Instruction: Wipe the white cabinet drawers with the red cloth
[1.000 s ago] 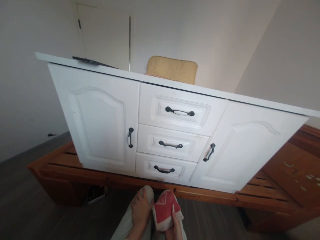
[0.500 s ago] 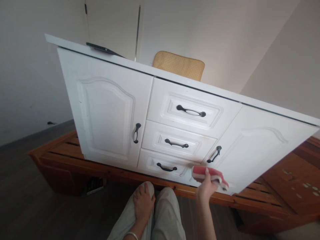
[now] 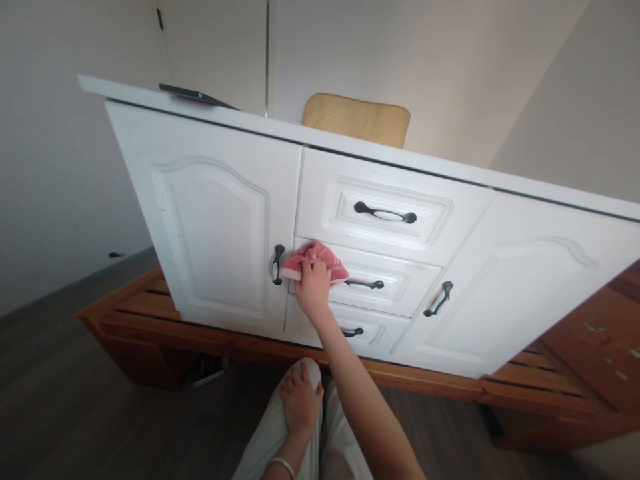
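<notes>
Resting on the knee, the left hand point(image 3: 300, 400) lay flat with its fingers spread and held nothing; a thin bangle point(image 3: 281, 465) circled its wrist. Beyond it the right hand point(image 3: 313, 290) reached forward, its fingers closed over a red cloth point(image 3: 320, 257) with a pale edge, pressing it against the left end of the middle drawer point(image 3: 390, 277) of a white cabinet point(image 3: 215, 220). No brand, label or writing could be read on the cloth or the cabinet.

Just left of the grip stood the dark handle point(image 3: 277, 264) of the left door; just right of it, partly covered by the cloth, ran the middle drawer's handle point(image 3: 367, 284). Below the grip sat the bottom drawer, above it the top drawer point(image 3: 380, 200): three drawers in all, each with one dark handle. Two doors flanked them, one handle each, making five handles. The cabinet stood on a wooden slatted frame point(image 3: 130, 320). Farther up, on the cabinet top, lay one dark flat object point(image 3: 193, 96), and behind it showed one yellow cushion point(image 3: 357, 119).
</notes>
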`<state>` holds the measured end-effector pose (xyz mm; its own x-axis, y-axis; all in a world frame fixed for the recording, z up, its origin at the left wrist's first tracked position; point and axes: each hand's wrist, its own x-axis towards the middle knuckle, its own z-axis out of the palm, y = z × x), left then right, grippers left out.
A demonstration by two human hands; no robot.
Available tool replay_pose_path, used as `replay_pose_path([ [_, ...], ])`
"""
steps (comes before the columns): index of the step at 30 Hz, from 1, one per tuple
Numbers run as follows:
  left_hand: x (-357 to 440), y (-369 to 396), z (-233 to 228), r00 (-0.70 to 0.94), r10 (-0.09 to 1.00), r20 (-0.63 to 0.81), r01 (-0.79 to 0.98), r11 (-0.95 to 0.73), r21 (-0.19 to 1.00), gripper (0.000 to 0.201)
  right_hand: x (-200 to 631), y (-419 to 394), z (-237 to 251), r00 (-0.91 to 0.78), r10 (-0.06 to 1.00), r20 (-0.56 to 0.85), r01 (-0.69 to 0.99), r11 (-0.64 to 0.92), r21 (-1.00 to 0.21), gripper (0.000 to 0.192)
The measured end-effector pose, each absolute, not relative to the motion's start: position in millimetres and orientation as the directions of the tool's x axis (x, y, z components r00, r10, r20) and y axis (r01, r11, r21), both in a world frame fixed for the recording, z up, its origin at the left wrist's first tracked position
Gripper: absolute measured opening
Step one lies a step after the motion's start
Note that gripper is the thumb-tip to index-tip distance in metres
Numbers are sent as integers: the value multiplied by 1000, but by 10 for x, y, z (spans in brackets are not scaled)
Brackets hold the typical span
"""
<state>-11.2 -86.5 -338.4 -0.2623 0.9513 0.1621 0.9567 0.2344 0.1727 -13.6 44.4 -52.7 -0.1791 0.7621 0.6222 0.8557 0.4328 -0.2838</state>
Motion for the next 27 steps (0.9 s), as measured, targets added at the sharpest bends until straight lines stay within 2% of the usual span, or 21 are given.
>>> replay_pose_path([
  [3, -116, -875, -3378, -252, 953, 170, 960, 223, 172, 61, -215, 468, -743, -251, 756, 605, 866, 454, -208, 43],
  [7, -114, -881, -3387, -259, 947, 188, 959, 228, 169, 61, 106, 413, -1121, -363, 736, 571, 852, 510, -116, 47],
  [13, -108, -863, -3406, -275, 944, 183, 951, 239, 196, 62, 1241, 250, -1429, -202, 738, 644, 916, 375, -143, 56],
  [18, -100, -852, -3426, -291, 942, 166, 945, 256, 205, 63, 2278, 212, -1312, -224, 725, 652, 911, 393, -124, 40],
  [22, -96, -860, -3428, -284, 944, 169, 947, 249, 202, 63, 2585, 252, -811, -245, 689, 682, 806, 536, -252, 29],
  [25, -102, -861, -3408, -278, 946, 168, 949, 244, 201, 62, 2487, 233, -294, -57, 705, 707, 669, 553, -497, 15],
  [27, -105, -860, -3387, -280, 947, 157, 948, 246, 204, 63, 2338, 158, -37, 134, 744, 654, 523, 508, -685, 26],
])
